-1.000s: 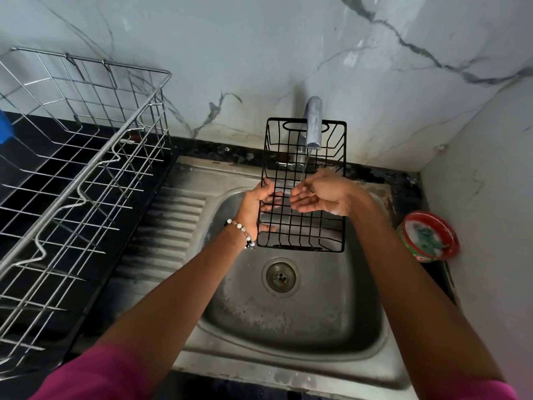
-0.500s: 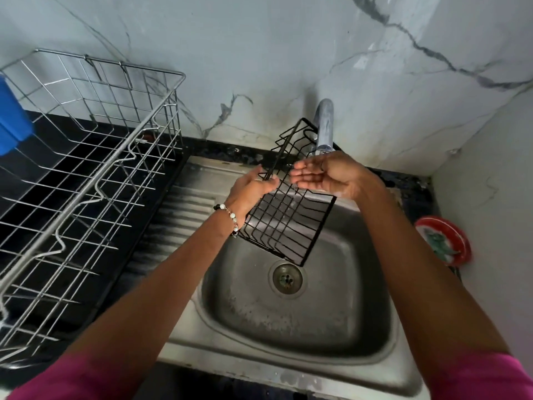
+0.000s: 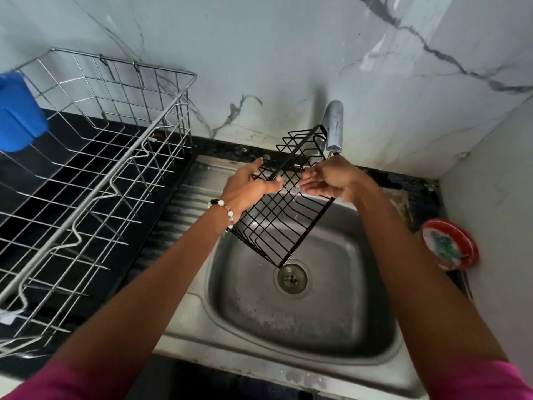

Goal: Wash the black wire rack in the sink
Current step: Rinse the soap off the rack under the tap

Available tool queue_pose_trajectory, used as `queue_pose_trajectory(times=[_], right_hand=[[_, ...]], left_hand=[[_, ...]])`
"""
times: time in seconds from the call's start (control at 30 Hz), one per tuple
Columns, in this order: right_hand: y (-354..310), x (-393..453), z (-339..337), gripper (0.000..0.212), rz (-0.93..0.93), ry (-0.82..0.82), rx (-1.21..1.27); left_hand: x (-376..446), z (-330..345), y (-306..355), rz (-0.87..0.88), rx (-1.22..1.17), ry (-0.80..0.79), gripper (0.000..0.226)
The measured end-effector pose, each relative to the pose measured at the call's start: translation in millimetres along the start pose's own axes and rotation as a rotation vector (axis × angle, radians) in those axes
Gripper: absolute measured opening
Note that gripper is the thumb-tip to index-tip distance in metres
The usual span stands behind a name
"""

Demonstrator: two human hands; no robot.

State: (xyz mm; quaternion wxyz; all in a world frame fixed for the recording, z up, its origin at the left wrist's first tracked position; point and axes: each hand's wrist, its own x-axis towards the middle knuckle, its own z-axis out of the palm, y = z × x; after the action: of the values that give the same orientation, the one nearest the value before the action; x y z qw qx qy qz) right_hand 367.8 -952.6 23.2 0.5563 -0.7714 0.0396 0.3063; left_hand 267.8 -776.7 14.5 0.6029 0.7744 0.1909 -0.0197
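- The left hand [image 3: 248,184] has its fingers [image 3: 274,184] and thumb curled round the upper long edge of the black wire rack [image 3: 284,215], gripping it
- The right hand [image 3: 328,180] is cupped and loosely spread just beside the rack's upper part, under the tap [image 3: 333,125]; whether its fingers [image 3: 310,184] touch the wires I cannot tell
- The rack hangs tilted above the steel sink [image 3: 302,336], its long axis running from the tap down towards the drain [image 3: 292,280], the lower corner just over it
- The left hand bears the rack, so I judge the right is the one free to rub the wires
- A thin stream of water seems to fall between the hands
- Left on the black worktop [image 3: 69,140] stands a steel dish rack [image 3: 95,168] with a blue cup [image 3: 18,114]; at the right, a red dish [image 3: 448,243], well apart
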Motion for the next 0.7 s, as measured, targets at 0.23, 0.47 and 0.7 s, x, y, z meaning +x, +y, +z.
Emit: queue_pose_trajectory(times=[0.23,0.47,0.7], right_hand=[[4.1,-1.1,-4.0,0.031,-0.064,-0.142,0.229],[2.7,16.0,3.3,0.019,-0.280,-0.101,0.526],[5.7,42.6,33.7,0.040,-0.331,-0.126,0.798]], left_hand=[[-2.1,1.6,-2.7,-0.022,-0.017,0.005,0.081],[0.3,-6.6,-8.8,-0.112,-0.098,0.052,0.081],[2.1,-16.1,-17.7,-0.293,-0.201,0.069,0.083]])
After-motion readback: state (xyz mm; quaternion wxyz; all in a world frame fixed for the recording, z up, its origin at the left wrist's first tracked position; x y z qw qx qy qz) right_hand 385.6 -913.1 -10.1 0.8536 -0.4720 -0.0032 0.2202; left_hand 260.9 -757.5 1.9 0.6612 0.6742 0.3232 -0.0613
